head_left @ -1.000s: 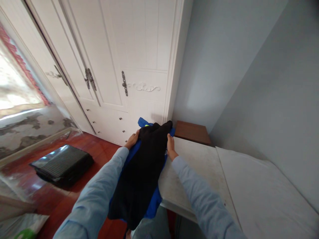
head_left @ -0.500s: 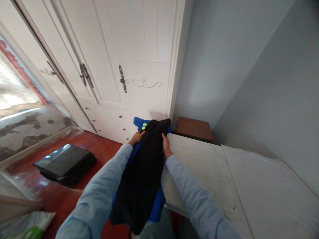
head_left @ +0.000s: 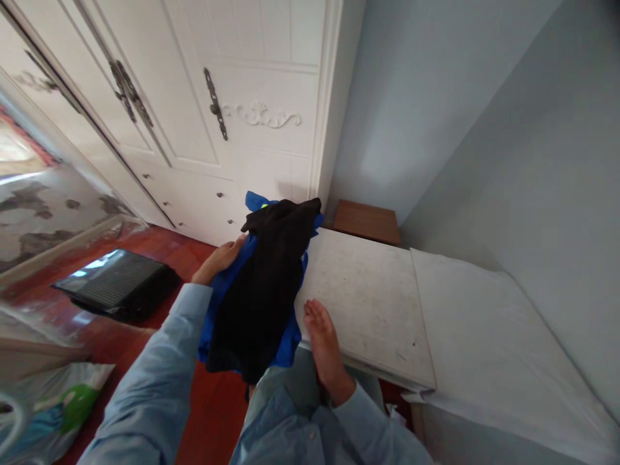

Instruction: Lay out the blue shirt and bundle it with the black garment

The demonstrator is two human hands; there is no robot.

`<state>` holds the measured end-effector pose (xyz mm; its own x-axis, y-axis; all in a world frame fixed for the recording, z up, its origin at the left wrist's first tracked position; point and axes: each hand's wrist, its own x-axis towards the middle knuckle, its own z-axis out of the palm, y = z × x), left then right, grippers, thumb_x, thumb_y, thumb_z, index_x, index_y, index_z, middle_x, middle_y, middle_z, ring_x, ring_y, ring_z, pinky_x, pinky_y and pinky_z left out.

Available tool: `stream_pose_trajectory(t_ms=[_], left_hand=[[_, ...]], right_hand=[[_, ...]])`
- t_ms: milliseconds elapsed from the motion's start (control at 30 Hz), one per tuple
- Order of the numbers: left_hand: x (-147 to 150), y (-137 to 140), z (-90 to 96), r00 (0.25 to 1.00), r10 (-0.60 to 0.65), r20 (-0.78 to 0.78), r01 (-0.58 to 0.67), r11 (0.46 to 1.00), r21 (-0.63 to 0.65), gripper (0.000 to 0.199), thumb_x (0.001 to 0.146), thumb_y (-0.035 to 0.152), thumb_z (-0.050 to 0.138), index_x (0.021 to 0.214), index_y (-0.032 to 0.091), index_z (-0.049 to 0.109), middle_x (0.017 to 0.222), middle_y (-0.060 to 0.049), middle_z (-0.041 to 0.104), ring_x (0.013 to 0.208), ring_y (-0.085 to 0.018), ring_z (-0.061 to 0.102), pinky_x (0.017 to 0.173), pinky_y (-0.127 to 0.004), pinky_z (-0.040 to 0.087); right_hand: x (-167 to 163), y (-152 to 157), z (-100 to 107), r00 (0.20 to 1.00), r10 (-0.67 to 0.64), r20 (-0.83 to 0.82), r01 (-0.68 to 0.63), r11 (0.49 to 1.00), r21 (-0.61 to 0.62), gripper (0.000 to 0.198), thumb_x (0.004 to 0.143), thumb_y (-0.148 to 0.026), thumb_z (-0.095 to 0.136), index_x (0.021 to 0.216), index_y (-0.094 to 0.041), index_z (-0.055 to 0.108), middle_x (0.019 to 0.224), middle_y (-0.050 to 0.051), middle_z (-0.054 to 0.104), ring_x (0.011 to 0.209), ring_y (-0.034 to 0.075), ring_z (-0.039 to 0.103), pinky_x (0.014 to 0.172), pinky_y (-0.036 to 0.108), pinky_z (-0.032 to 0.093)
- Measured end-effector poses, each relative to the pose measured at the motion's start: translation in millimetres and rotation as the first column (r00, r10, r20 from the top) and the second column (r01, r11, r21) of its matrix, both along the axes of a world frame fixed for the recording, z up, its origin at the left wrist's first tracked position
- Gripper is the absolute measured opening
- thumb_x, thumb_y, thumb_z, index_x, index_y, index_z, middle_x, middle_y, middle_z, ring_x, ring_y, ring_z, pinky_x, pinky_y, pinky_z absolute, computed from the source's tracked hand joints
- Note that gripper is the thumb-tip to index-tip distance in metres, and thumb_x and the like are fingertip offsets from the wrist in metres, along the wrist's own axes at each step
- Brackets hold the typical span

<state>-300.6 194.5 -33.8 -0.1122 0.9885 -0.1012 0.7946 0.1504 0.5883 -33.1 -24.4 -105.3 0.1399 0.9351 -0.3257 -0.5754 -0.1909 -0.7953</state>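
A black garment (head_left: 264,278) lies stretched lengthwise over a blue garment (head_left: 220,284) at the left end of the white table (head_left: 358,290). Blue cloth and a small yellow-green patch show past its far end, and the near end extends beyond the table's front edge. My left hand (head_left: 223,259) is at the left side of the bundle, its fingers closed at the blue edge and partly hidden. To the right of the clothes, my right hand (head_left: 325,345) is off the fabric, over the table's front edge, fingers stretched out flat and holding nothing.
A white wardrobe (head_left: 271,155) stands ahead, with a brown wooden cabinet top (head_left: 367,221) behind the table. A black case (head_left: 121,284) sits on the red floor at left. Nearer is a plastic bag (head_left: 80,394). White cloth (head_left: 484,316) covers the right side.
My right hand has let go of the black garment and drawn back toward me. My left hand has shifted down the blue edge. The view has tilted downward.
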Motion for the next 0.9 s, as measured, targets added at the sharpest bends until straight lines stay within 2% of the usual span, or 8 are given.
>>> stream_pose_trajectory(t_ms=[133, 233, 333, 500, 633, 733, 800, 900], left_hand=[[2.7, -37.4, -6.4, 0.997, -0.018, -0.075, 0.014, 0.999, -0.045, 0.083, 0.091, 0.075, 0.026, 0.12, 0.011, 0.07, 0.12, -0.016, 0.074, 0.117, -0.034, 0.067, 0.098, -0.038, 0.052], [15.5, -45.4, -2.8, 0.985, 0.021, -0.171, -0.032, 0.998, -0.061, 0.08, 0.091, 0.074, 0.03, 0.122, 0.011, 0.068, 0.118, -0.018, 0.074, 0.115, -0.037, 0.067, 0.094, -0.04, 0.053], [27.4, -47.6, 3.0, 0.971, 0.043, -0.237, -0.062, 0.995, -0.074, 0.079, 0.089, 0.073, 0.035, 0.128, 0.01, 0.064, 0.126, -0.024, 0.069, 0.119, -0.042, 0.064, 0.095, -0.046, 0.051], [38.4, -56.1, 13.4, 0.952, 0.06, -0.301, -0.097, 0.989, -0.109, 0.082, 0.09, 0.071, 0.033, 0.133, 0.007, 0.058, 0.135, -0.031, 0.061, 0.126, -0.048, 0.058, 0.099, -0.055, 0.047], [31.2, -65.8, 17.3, 0.945, 0.079, -0.318, -0.13, 0.982, -0.14, 0.095, 0.084, 0.084, 0.026, 0.134, 0.01, 0.059, 0.135, -0.031, 0.061, 0.125, -0.05, 0.058, 0.098, -0.059, 0.047], [12.2, -74.2, 13.5, 0.952, 0.101, -0.29, -0.135, 0.986, -0.099, 0.103, 0.08, 0.091, 0.018, 0.13, 0.012, 0.062, 0.135, -0.029, 0.062, 0.126, -0.049, 0.057, 0.1, -0.059, 0.046], [-0.9, -81.5, 9.4, 0.956, 0.095, -0.279, -0.12, 0.99, -0.074, 0.103, 0.08, 0.09, 0.014, 0.122, 0.012, 0.065, 0.131, -0.029, 0.065, 0.127, -0.047, 0.058, 0.101, -0.055, 0.046], [-10.4, -95.6, 5.9, 0.948, 0.074, -0.311, -0.102, 0.992, -0.075, 0.101, 0.079, 0.092, 0.015, 0.115, 0.013, 0.067, 0.123, -0.027, 0.069, 0.122, -0.045, 0.061, 0.099, -0.05, 0.048]], right_hand=[[-71.4, -37.8, -2.2, 0.991, 0.023, -0.134, -0.015, 0.998, 0.062, 0.074, 0.068, -0.03, 0.077, 0.137, -0.031, 0.052, 0.154, 0.001, 0.048, 0.147, 0.022, 0.04, 0.127, 0.044, 0.029], [-110.8, -28.7, -1.6, 0.965, 0.081, -0.248, -0.048, 0.99, 0.135, 0.071, 0.066, -0.023, 0.07, 0.135, -0.03, 0.054, 0.149, -0.001, 0.054, 0.14, 0.022, 0.05, 0.124, 0.042, 0.035], [-126.8, -12.6, -2.5, 0.963, 0.082, -0.258, -0.052, 0.991, 0.121, 0.06, 0.068, -0.024, 0.066, 0.127, -0.026, 0.059, 0.137, 0.001, 0.064, 0.128, 0.022, 0.059, 0.119, 0.042, 0.04], [-97.0, -16.6, -16.0, 0.981, 0.122, -0.151, -0.108, 0.989, 0.099, 0.046, 0.067, -0.03, 0.073, 0.112, -0.025, 0.066, 0.127, 0.003, 0.069, 0.126, 0.024, 0.06, 0.118, 0.042, 0.04], [-38.4, -48.1, -33.3, 0.989, 0.147, -0.025, -0.147, 0.989, 0.024, 0.044, 0.065, -0.044, 0.081, 0.104, -0.024, 0.07, 0.122, 0.008, 0.071, 0.122, 0.029, 0.063, 0.116, 0.048, 0.041], [-8.0, -71.6, -37.4, 0.981, 0.188, 0.056, -0.19, 0.981, 0.037, 0.045, 0.071, -0.05, 0.08, 0.108, -0.025, 0.071, 0.125, 0.01, 0.069, 0.124, 0.03, 0.062, 0.117, 0.051, 0.04], [-6.3, -80.8, -36.9, 0.974, 0.213, 0.081, -0.22, 0.972, 0.078, 0.048, 0.073, -0.052, 0.079, 0.113, -0.026, 0.071, 0.13, 0.01, 0.067, 0.128, 0.03, 0.059, 0.118, 0.051, 0.039], [-29.3, -81.2, -38.0, 0.96, 0.25, 0.126, -0.262, 0.961, 0.086, 0.061, 0.072, -0.048, 0.08, 0.128, -0.028, 0.064, 0.145, 0.008, 0.057, 0.142, 0.028, 0.048, 0.124, 0.048, 0.031]])
